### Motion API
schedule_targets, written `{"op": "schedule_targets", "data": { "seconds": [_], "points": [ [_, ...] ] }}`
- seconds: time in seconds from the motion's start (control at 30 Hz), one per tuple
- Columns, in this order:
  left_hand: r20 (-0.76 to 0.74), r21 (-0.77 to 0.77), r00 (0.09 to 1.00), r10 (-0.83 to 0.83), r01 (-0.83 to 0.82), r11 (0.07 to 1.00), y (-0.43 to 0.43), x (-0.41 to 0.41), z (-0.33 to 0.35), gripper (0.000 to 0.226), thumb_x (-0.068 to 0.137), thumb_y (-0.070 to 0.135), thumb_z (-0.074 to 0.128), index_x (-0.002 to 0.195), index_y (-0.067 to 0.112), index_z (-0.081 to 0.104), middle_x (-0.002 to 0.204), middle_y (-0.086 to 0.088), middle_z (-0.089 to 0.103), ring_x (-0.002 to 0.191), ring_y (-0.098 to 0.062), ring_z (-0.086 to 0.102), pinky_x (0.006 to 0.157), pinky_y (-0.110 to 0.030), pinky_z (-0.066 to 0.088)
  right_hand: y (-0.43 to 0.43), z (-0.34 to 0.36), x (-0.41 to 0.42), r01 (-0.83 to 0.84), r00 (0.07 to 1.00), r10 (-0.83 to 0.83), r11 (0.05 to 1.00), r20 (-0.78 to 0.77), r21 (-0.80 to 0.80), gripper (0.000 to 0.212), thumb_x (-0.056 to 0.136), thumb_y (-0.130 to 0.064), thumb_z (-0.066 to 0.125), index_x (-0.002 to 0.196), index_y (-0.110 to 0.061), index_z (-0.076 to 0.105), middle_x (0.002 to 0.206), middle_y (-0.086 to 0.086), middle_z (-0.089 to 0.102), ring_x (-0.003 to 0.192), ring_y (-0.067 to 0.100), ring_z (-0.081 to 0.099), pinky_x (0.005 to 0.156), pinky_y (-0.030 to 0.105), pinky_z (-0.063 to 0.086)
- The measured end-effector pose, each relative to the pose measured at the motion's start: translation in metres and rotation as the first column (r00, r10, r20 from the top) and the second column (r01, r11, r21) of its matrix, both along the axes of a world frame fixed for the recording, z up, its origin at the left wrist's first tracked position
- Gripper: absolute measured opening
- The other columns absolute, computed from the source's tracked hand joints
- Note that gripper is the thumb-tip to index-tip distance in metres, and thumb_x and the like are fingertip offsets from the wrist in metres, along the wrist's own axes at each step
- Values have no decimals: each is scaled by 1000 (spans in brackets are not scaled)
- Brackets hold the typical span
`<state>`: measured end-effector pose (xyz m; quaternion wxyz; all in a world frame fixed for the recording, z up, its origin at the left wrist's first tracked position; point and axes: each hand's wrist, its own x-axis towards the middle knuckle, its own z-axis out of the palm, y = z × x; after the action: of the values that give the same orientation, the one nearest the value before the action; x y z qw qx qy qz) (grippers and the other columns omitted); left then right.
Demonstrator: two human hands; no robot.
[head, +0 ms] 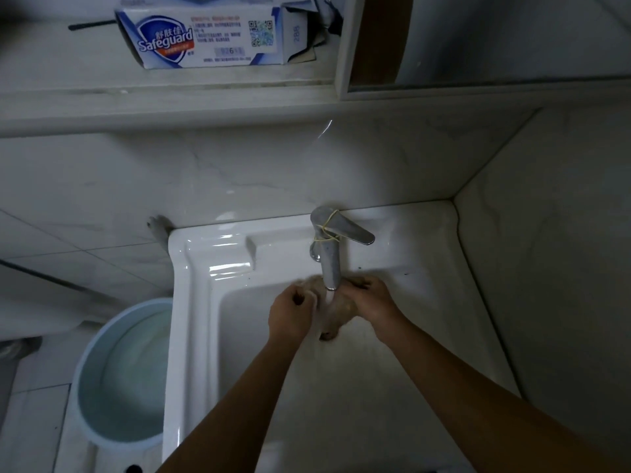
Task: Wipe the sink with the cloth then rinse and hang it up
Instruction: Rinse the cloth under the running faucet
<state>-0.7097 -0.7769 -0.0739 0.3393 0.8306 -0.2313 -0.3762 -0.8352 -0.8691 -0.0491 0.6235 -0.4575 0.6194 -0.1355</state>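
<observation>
Head view: both hands point(290, 314) apparently wring cloth point(336, 310) over sink point(191, 302)

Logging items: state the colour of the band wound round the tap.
Yellow band on the chrome tap; head view.

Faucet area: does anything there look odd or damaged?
Yes. A yellow rubber band is looped around the faucet body and lever base, an odd makeshift fix. On the shelf above, the soap box has a torn-open end.

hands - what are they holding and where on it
Both hands grip the cloth under the faucet: left hand on its left end, right hand on its right end, wet middle sagging between.
</observation>
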Motion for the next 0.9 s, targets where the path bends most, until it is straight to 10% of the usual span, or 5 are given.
{"op": "schedule_targets", "data": {
  "seconds": [0.1, 0.23, 0.43, 0.63, 0.9],
  "points": [
    [-254, 1, 946, 199, -206, 979, 3, -4, -3, 13, 94, 18, 57, 86, 15, 66, 85, -10, 70, 80, -26, 65, 76, -47, 62, 4, -5, 2, 145, 974, -179, 963, 140, 226, 17, 89, -11, 69, 105, -6, 72, 70, 2, 66, 62, 14, 60, 67, 29, 54],
    [-655, 68, 688, 313, -359, 931, 5, -12, 2, 22, 97, 34, 62, 106, 14, 66, 98, -13, 76, 86, -26, 72, 79, -42, 61, 9, -12, 4, 102, 953, -194, 929, 233, 356, 20, 87, -11, 68, 106, -12, 73, 81, 6, 74, 70, 17, 67, 62, 28, 52],
    [-644, 29, 737, 205, -244, 969, 8, -16, -7, 35, 96, 41, 63, 95, 7, 72, 68, -7, 75, 51, -15, 69, 49, -25, 55, 12, -29, 10, 112, 982, -152, 946, 112, 304, 14, 89, -3, 62, 100, -2, 69, 72, 11, 68, 59, 22, 60, 52, 28, 50],
    [-701, 60, 676, 228, -262, 963, 16, -24, -16, 36, 94, 38, 62, 114, 10, 73, 107, -15, 74, 94, -28, 69, 84, -39, 59, 15, -42, -4, 229, 921, -359, 815, 154, 533, 13, 92, -16, 67, 101, -8, 72, 93, 10, 74, 83, 19, 68, 56, 26, 54],
    [-734, 59, 618, 282, -355, 933, 19, -21, -23, 21, 91, 9, 68, 106, -6, 72, 98, -27, 72, 82, -33, 71, 70, -37, 60, 18, -60, -20, 38, 994, -60, 973, 89, 226, 26, 88, -1, 65, 111, -10, 74, 109, 15, 75, 98, 27, 72, 76, 31, 59]
  ]
}}
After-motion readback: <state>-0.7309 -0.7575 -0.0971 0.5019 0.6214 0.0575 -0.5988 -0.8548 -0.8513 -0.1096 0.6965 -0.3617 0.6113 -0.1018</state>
